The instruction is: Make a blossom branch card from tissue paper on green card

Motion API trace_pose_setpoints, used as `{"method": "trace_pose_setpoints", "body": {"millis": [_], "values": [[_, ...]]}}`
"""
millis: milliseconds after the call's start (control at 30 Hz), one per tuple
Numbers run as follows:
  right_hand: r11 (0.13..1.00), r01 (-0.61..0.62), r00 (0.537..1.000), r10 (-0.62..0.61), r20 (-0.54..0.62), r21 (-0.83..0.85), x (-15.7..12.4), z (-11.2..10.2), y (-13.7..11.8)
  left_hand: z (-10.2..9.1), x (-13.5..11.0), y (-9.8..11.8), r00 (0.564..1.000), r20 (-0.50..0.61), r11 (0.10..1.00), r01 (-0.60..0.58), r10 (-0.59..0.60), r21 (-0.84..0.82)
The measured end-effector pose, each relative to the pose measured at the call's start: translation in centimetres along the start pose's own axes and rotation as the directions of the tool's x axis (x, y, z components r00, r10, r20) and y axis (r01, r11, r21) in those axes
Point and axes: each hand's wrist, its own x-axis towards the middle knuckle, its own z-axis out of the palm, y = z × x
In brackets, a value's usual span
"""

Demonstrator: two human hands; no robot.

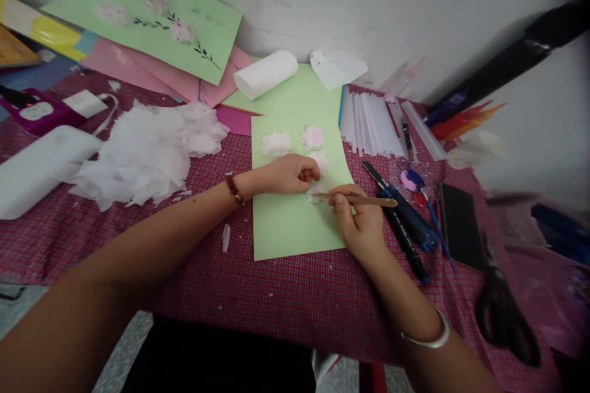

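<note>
My right hand (362, 221) grips a flat wooden stick (375, 201) with a rounded end. The stick's left tip touches a small white tissue-paper piece (315, 192) on a light green sheet (295, 230). Just above that piece, my left hand (292, 174) is closed with its fingers curled; whatever it may pinch is too small to make out. Around it on the sheet sit a white tissue flower (276, 143) and a pale pink one (313, 137). Another white flower (319, 162) is partly covered by my left hand.
Left of the sheet lies a heap of white tissue pieces (142, 150). A tissue roll (266, 73) rests behind. To the right are a box cutter (401, 206), a black marker (408, 245), scissors (502, 313) and white strips (371, 124). A green flower picture (170, 18) leans at the back.
</note>
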Motion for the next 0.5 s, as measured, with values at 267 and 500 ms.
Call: {"method": "trace_pose_setpoints", "body": {"millis": [267, 500], "values": [[0.998, 0.03, 0.999, -0.028, 0.045, -0.061, -0.06, -0.11, -0.59, -0.43, 0.16, -0.06, 1.0, -0.013, 1.0, 0.015, -0.015, 0.004], [0.909, -0.216, 0.958, 0.267, -0.1, 0.357, 0.0, -0.06, -0.54, -0.57, 0.05, -0.38, 1.0, -0.02, 1.0, 0.002, -0.003, -0.019]]}}
